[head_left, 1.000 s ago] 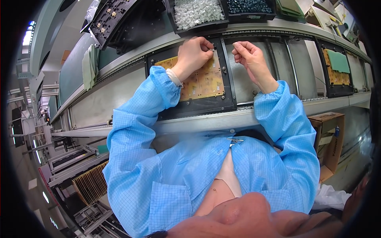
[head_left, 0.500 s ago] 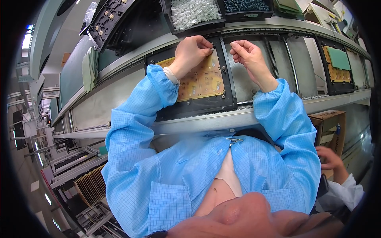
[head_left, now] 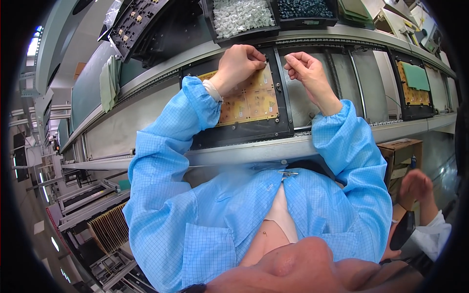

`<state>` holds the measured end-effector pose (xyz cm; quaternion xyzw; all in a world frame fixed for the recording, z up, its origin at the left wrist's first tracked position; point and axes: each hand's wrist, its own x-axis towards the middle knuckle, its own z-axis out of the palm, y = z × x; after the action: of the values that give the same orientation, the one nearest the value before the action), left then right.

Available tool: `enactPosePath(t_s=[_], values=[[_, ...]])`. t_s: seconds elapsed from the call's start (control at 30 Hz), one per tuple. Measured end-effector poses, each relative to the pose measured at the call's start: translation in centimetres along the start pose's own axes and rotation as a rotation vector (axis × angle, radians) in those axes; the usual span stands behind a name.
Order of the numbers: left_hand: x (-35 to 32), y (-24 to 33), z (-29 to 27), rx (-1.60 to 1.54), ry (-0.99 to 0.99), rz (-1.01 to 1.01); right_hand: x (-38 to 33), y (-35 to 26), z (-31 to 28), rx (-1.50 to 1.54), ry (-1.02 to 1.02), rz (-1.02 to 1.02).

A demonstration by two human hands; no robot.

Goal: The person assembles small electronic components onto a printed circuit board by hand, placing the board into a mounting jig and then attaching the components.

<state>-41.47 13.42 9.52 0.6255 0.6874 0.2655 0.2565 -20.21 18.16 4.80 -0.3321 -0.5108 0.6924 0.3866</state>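
Observation:
My left hand (head_left: pixel 239 68) reaches over a yellow circuit board (head_left: pixel 249 104) set in a black frame (head_left: pixel 285 110). Its thumb and index finger are pinched together at the board's upper right corner. A tiny pale spot shows at those fingertips, too small to name. To the right of the frame, my right hand (head_left: pixel 307 72) hovers above the conveyor with thumb and forefinger pressed together. Whatever they may hold cannot be made out. Both arms wear blue checked sleeves.
Beyond the conveyor rail stand a bin of white parts (head_left: pixel 243 18) and a bin of dark blue parts (head_left: pixel 304 9). A second framed board (head_left: pixel 415 97) carries a green sheet (head_left: pixel 415 77). Another person's hand (head_left: pixel 416 185) is at lower right, near a cardboard box (head_left: pixel 403 149).
My hands keep almost the same pinched poses, with the left still at the board's corner. The other person's hand at lower right has shifted and is blurred.

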Motion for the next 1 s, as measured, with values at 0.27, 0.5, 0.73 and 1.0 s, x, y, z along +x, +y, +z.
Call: enactPosePath(t_s=[0.27,0.5,0.73,1.0], values=[[-1.8,0.2,0.9,0.097,0.079,0.012,-1.0,1.3,0.4,0.011,0.006,0.016],[-0.7,0.5,0.8,0.017,0.147,0.065,-0.2,-0.5,0.3,-0.032,0.006,0.003],[0.2,1.5,0.4,0.018,0.227,0.174,0.8,-2.7,0.1,-0.065,-0.008,-0.042],[-1.2,0.1,-0.6,0.248,0.133,0.300,-0.7,-1.3,1.1,-0.055,-0.026,-0.021]])
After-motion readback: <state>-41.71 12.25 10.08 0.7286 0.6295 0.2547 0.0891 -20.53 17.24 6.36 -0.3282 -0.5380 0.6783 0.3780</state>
